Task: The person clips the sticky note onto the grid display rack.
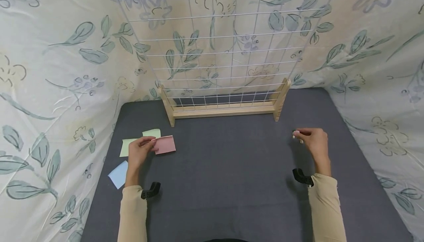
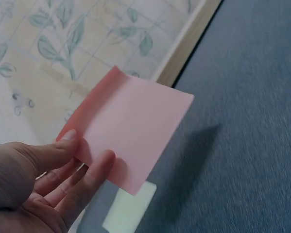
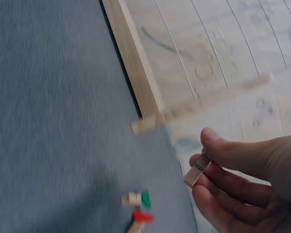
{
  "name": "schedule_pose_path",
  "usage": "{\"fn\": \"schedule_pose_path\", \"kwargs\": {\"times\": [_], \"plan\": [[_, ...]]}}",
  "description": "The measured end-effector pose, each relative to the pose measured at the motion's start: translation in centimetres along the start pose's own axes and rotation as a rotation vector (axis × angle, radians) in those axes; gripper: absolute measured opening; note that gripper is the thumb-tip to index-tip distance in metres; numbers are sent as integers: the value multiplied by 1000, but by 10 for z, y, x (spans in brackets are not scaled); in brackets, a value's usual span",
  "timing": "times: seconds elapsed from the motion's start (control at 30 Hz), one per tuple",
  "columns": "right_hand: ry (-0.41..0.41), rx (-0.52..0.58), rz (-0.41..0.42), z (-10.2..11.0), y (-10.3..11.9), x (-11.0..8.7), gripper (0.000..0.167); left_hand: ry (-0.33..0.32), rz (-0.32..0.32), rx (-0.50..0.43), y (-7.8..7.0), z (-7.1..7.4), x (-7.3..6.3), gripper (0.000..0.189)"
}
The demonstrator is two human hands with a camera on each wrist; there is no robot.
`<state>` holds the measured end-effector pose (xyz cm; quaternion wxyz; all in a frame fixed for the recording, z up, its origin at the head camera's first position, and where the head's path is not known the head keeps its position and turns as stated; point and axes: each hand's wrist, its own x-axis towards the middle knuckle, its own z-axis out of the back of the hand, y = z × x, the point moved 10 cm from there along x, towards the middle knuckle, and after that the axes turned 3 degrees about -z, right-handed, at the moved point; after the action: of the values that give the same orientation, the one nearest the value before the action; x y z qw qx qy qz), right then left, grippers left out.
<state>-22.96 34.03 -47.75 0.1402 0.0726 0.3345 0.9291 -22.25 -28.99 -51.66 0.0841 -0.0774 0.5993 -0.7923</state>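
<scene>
My left hand (image 1: 138,154) pinches a pink paper note (image 2: 135,116) between thumb and fingers, lifted off the dark tabletop. Its left edge curls up a little. Two pale green notes, one further left (image 1: 126,147) and one behind (image 1: 152,133), lie beside that hand. A light blue note (image 1: 118,174) is nearer the front. At the right, my right hand (image 1: 316,144) holds a small wooden clothespin (image 3: 197,170) by thumb and fingertips, above the table. Below it in the right wrist view lie two more clothespins, one with a green decoration (image 3: 134,199) and one with red (image 3: 142,217).
A white wire grid (image 1: 232,53) stands upright at the back of the table in a wooden base (image 1: 225,111) with a slanted foot at each end. Floral fabric (image 1: 76,87) hangs behind and along the sides. The dark cloth-covered tabletop (image 1: 225,161) stretches between the hands.
</scene>
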Motion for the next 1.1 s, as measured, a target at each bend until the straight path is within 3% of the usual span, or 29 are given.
{"fn": "schedule_pose_path", "kwargs": {"times": [0.23, 0.57, 0.83, 1.1], "plan": [[70, 72, 77, -26, 43, 17, 30, -10, 7, -30, -15, -5, 5, 25], [105, 133, 222, -41, 99, 22, 26, -10, -38, -68, -43, -19, 20, 20], [133, 180, 307, -40, 156, 28, 27, -64, -76, -80, -72, -20, 31, 22], [156, 210, 376, -36, 211, 30, 28, -87, -76, -53, -88, -20, 38, 24]]}}
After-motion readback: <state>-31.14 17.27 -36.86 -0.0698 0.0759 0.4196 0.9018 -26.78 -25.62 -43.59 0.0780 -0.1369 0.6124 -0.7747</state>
